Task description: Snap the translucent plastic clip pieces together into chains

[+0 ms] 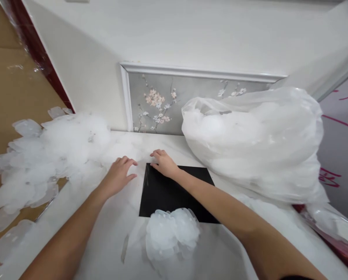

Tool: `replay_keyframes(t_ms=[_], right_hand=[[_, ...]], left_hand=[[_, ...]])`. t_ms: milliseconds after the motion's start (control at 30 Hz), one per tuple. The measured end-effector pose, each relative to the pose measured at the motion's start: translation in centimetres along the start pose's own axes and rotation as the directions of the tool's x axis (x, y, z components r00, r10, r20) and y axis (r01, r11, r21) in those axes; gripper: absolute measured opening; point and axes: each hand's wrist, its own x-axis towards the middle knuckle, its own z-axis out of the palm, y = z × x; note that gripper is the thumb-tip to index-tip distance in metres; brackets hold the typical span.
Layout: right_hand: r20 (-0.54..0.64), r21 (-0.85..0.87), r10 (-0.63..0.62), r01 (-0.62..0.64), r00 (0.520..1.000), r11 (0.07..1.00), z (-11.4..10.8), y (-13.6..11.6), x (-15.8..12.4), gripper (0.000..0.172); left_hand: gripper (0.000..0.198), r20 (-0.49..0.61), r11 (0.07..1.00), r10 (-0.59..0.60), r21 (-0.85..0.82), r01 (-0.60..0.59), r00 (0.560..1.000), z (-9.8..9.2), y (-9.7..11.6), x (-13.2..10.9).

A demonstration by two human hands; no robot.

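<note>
My left hand [120, 175] is over the white tabletop, left of a black rectangular sheet [174, 190]. Its thumb and index finger are spread, with nothing visible between them. At the sheet's far left corner is my right hand [164, 163], fingers loosely bent and thumb apart, holding nothing that I can see. My right forearm crosses above the sheet. A small stack of translucent white petal-shaped pieces [172, 235] lies at the sheet's near edge. Left of my left hand spreads a large heap of similar pieces [72, 144].
A bulging translucent plastic bag [255, 144] full of white pieces stands at the back right. Behind the table [112, 241] rises a white wall with a framed floral panel [156, 101]. Brown cardboard [13, 85] is at the left, and a white surface with pink writing [341, 136] at the right.
</note>
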Motion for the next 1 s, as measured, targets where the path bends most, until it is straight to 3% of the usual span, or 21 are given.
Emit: replay_keyframes(t_ms=[100,233,367,433,500,567,667,733,833,1000], right_hand=[[0.03,-0.1,0.017,-0.014,0.999,0.995,1.6,-0.9,2.3,0.019],[-0.021,-0.076,0.051,-0.053,0.998,0.996,1.3,-0.3,3.1,0.027],[-0.136,-0.002,0.078,-0.079,0.988,0.997,-0.7,1.6,0.5,0.026],[-0.15,0.142,0.071,-0.05,0.986,0.989,-1.6,2.7,-2.4,0.025],[-0.125,0.433,0.078,-0.016,0.989,0.901,-2.2,3.6,-5.7,0.018],[-0.056,0.641,0.102,-0.043,0.993,0.767,-2.5,4.3,-8.7,0.012],[0.015,0.739,0.141,-0.106,0.99,0.666,-2.8,4.6,-11.5,0.008],[0.012,0.782,0.163,-0.111,0.987,0.613,-2.9,4.5,-12.1,0.008],[0.0,0.823,0.178,-0.101,0.984,0.559,-2.9,4.2,-12.0,0.014],[-0.007,0.806,0.167,-0.093,0.986,0.584,-3.1,3.7,-12.1,0.019]], left_hand=[[0.027,-0.171,0.973,-0.117,0.179,0.147,0.978,-0.8,-2.1,0.3],[0.015,-0.222,0.974,-0.158,0.128,0.189,0.962,-1.5,-2.9,0.2],[0.011,-0.319,0.98,-0.141,0.092,0.178,0.937,-2.5,-1.3,0.0],[0.005,-0.361,0.994,-0.095,0.017,0.109,0.928,-2.4,0.1,-0.2],[0.007,-0.303,0.989,-0.069,-0.145,0.026,0.951,-1.2,1.3,-0.4],[0.013,-0.152,0.942,-0.075,-0.334,0.02,0.985,0.8,2.2,-0.4],[0.016,0.056,0.867,-0.052,-0.493,0.073,0.997,4.3,2.4,-0.4],[0.017,0.12,0.845,-0.032,-0.527,0.091,0.992,5.7,2.1,-0.3],[0.023,0.142,0.819,-0.05,-0.56,0.122,0.989,6.3,1.6,-0.1],[0.044,0.216,0.791,-0.041,-0.59,0.164,0.976,5.2,1.4,0.1]])
